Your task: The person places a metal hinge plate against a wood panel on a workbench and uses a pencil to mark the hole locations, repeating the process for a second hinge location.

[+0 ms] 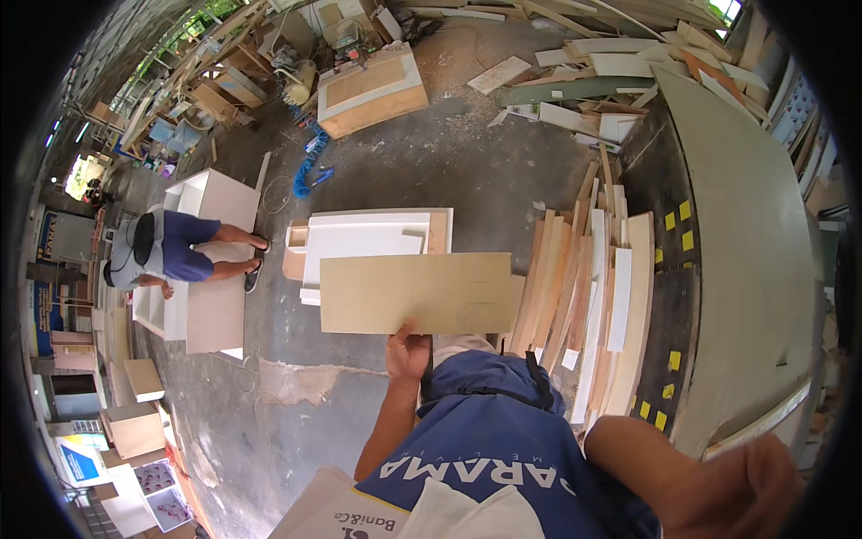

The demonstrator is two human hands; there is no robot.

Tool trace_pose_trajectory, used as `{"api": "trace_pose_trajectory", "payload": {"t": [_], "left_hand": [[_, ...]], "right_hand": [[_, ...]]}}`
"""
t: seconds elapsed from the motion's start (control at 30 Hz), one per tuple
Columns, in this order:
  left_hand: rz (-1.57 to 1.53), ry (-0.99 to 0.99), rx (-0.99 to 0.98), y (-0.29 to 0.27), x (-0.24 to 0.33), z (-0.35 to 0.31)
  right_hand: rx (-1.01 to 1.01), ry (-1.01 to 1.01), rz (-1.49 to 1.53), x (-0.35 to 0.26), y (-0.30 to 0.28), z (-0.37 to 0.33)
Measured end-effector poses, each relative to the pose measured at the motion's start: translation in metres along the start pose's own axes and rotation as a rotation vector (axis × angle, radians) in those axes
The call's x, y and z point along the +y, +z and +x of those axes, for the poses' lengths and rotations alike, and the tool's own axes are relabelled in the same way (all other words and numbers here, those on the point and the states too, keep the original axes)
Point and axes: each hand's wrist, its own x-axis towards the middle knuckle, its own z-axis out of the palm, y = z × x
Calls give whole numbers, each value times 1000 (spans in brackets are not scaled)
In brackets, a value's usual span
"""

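Note:
A flat, tan rectangular panel [413,292] is held out level in front of my waist. My left hand [409,353] grips its near edge, thumb on top and the other fingers hidden beneath. Faint short marks show near the panel's right end. Raised at the lower right, close to the camera, my right hand [750,485] is blurred and partly lost in the dark rim. Its fingers look bent, but whether it holds anything is unclear. Behind the panel, white boards and a frame [377,235] lie in a low stack, partly covered by it.
Long wood strips [575,278] lie to my right, beside a large grey-green board [745,242]. Leftward, another person [171,247] bends over a white cabinet [220,305]. A coiled blue air hose [310,162] crosses the floor near a wooden box [373,90]. Offcuts [620,67] are heaped at the far right.

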Motion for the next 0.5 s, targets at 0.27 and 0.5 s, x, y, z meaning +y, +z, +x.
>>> {"api": "trace_pose_trajectory", "payload": {"t": [0.27, 0.5], "left_hand": [[-34, 22, 111, 36, 19, 172], [-89, 123, 112, 84, 25, 363]], "right_hand": [[323, 574, -450, 244, -92, -28], [177, 1266, -816, 501, -286, -137]]}}
